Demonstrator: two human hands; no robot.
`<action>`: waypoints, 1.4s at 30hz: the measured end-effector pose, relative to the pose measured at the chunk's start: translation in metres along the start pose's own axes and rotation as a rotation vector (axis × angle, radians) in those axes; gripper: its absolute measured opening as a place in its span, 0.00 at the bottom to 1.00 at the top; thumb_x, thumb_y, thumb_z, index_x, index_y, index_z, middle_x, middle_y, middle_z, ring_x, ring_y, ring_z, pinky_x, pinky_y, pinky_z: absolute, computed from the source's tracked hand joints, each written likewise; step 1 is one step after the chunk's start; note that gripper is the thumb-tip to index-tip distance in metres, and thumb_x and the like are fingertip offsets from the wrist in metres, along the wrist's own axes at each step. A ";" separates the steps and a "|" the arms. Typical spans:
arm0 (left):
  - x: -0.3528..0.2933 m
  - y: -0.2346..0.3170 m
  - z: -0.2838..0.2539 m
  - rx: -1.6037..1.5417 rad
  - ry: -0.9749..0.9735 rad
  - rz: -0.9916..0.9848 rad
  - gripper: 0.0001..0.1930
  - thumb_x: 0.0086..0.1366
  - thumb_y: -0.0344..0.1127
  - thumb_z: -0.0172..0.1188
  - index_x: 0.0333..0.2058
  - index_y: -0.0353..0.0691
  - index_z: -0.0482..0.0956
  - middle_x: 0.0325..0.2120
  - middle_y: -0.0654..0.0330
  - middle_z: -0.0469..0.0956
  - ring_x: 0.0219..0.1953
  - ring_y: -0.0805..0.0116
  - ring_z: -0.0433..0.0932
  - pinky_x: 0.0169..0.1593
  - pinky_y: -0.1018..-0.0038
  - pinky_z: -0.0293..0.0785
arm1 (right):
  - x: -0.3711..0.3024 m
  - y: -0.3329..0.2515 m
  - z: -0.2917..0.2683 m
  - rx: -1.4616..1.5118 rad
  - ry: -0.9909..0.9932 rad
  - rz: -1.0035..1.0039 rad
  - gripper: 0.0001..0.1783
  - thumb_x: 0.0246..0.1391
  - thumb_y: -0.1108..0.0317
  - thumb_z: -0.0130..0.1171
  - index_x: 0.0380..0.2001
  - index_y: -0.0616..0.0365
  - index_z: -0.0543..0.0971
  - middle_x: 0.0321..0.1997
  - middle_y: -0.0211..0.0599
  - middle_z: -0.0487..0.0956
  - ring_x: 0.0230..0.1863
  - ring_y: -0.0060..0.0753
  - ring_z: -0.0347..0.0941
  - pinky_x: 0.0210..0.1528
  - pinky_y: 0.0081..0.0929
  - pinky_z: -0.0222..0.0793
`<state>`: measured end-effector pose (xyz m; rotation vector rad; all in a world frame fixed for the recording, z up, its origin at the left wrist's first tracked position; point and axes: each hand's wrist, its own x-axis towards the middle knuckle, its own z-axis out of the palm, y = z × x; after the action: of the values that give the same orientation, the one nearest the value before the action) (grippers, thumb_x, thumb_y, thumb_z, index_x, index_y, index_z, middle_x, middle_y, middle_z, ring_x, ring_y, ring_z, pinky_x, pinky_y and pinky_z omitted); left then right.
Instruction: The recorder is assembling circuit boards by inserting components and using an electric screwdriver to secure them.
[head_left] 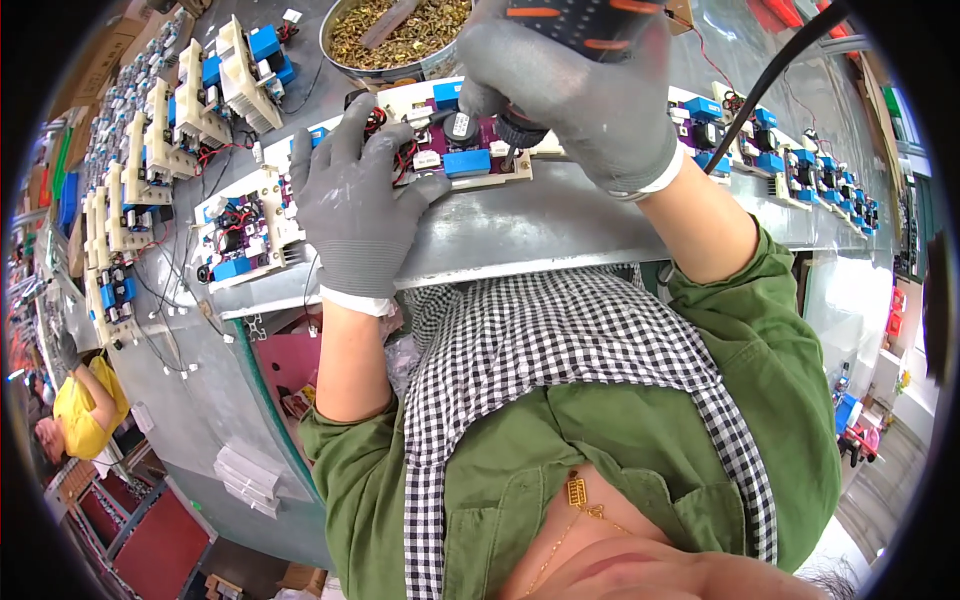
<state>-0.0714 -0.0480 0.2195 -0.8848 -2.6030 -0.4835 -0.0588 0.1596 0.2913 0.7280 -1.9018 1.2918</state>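
My right hand [590, 105], in a grey glove, is wrapped round a black electric screwdriver [575, 22] with orange stripes. The screwdriver's tip points down at the right end of a purple circuit board [488, 132] on a pale base; whether it touches a screw, I cannot tell. Blue block-shaped components [467, 163] and a round black part [461, 127] stand on this board. My left hand [362, 215], gloved alike, lies with spread fingers over the board's left part, its thumb near the front edge. Red and black wires show by its fingertips.
A round metal bowl [326, 42] of small brass-coloured screws stands behind the boards. Rows of similar boards [240, 235] line the metal bench [490, 230] on both sides. A black cable [765, 85] arcs at right. Another person in yellow [88, 405] is at far left.
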 end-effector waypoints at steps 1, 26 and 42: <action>0.001 0.001 0.001 -0.016 0.008 0.001 0.28 0.45 0.53 0.76 0.45 0.50 0.85 0.58 0.57 0.78 0.58 0.55 0.77 0.70 0.51 0.59 | 0.004 -0.005 0.000 0.000 0.008 -0.010 0.17 0.46 0.73 0.72 0.38 0.58 0.76 0.26 0.25 0.79 0.28 0.19 0.77 0.32 0.23 0.73; 0.025 -0.003 -0.021 -1.302 0.616 0.002 0.47 0.44 0.47 0.86 0.57 0.39 0.64 0.49 0.57 0.74 0.50 0.66 0.76 0.54 0.68 0.76 | 0.015 -0.003 -0.073 0.085 0.405 0.534 0.15 0.61 0.60 0.64 0.37 0.64 0.79 0.25 0.44 0.80 0.16 0.28 0.71 0.17 0.24 0.63; -0.147 -0.320 -0.212 0.739 0.332 -0.945 0.45 0.41 0.60 0.79 0.57 0.43 0.77 0.54 0.47 0.77 0.54 0.46 0.77 0.58 0.56 0.73 | 0.007 0.012 -0.128 0.120 0.423 0.606 0.15 0.63 0.60 0.65 0.41 0.63 0.79 0.28 0.38 0.79 0.17 0.23 0.70 0.16 0.22 0.60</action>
<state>-0.1190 -0.4521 0.2780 0.6304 -2.4117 0.1418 -0.0406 0.2834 0.3215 -0.0998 -1.7501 1.7689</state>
